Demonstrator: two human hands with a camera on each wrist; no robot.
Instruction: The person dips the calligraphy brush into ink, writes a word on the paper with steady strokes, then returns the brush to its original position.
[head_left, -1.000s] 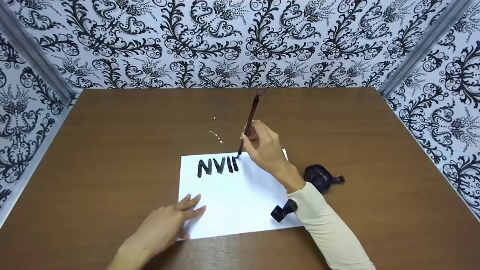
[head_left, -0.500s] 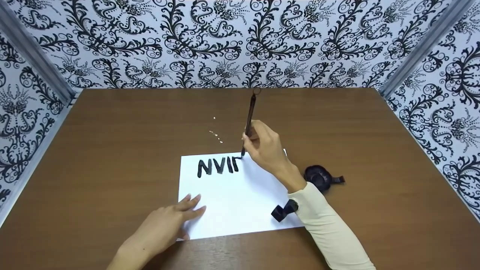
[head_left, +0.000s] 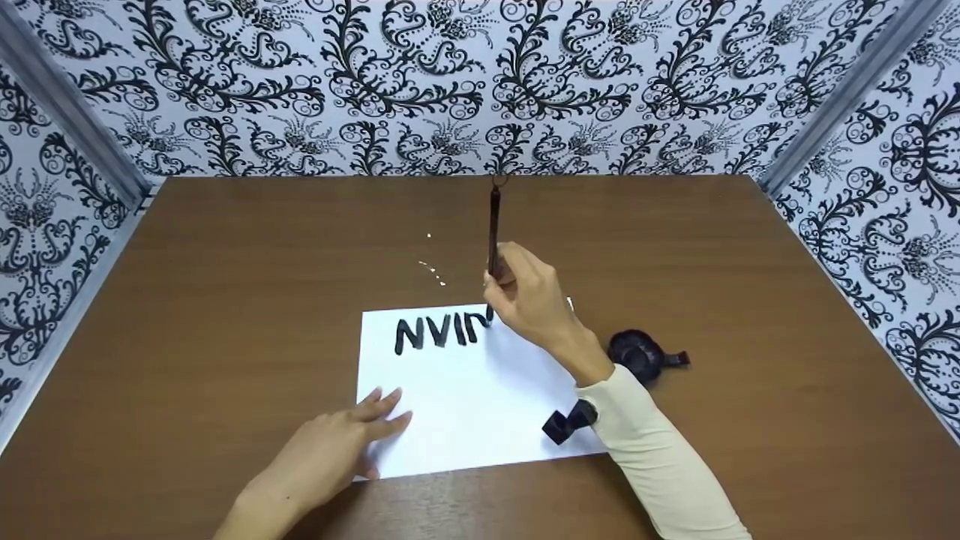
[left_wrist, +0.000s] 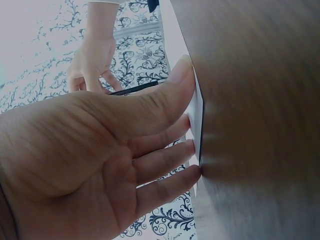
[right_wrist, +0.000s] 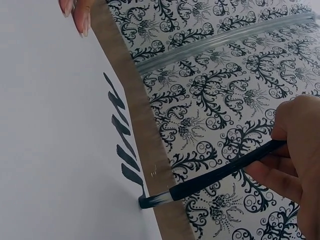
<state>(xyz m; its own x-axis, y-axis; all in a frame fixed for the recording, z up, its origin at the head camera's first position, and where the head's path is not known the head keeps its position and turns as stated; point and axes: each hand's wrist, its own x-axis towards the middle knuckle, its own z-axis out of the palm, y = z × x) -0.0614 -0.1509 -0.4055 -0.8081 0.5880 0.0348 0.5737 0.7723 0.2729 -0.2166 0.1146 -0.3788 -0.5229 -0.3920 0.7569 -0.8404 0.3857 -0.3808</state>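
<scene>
My right hand (head_left: 529, 296) pinches a dark ink brush (head_left: 493, 225) that stands nearly upright, a hanging loop at its top. In the right wrist view the inked bristles (right_wrist: 150, 201) press on the white paper (right_wrist: 50, 125) near its far edge. Bold black letters (head_left: 439, 331) reading "NVI" run along the top of the sheet, followed by a stroke curving down to the brush tip. My left hand (head_left: 330, 450) rests with spread fingers on the paper's lower left corner. In the left wrist view its thumb (left_wrist: 172, 95) and fingertips touch the sheet's edge.
A small black dish (head_left: 636, 354) with a stubby handle sits right of the paper, close to my right forearm. A black object (head_left: 568, 421) at the right wrist overlaps the sheet. White specks (head_left: 433, 271) mark the brown table (head_left: 225, 300). Patterned walls stand behind and at both sides.
The brush tip has moved right along the top of the paper and then down, leaving a curved stroke joined to the last upright. The brush has swung more upright. My left hand stays put.
</scene>
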